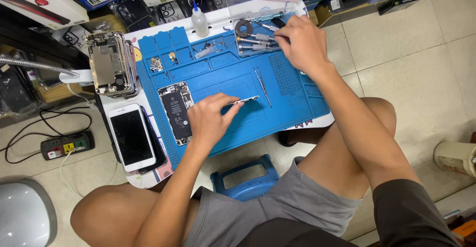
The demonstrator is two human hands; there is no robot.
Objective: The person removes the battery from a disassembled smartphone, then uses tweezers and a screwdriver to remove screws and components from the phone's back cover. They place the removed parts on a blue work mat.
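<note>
Blue repair mat (292,81), tiled floor (411,43)

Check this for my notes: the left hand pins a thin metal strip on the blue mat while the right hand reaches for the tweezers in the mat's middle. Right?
Not quite. In the head view the left hand does pin the strip on the blue mat, but the right hand reaches among the screwdrivers at the mat's far edge. The tweezers lie untouched.

The blue mat (233,73) looks like matt rubber; the tweezers (263,86) and screwdrivers (255,41) shine as bare metal; the white phone (131,137) has a glossy glass face.
</note>
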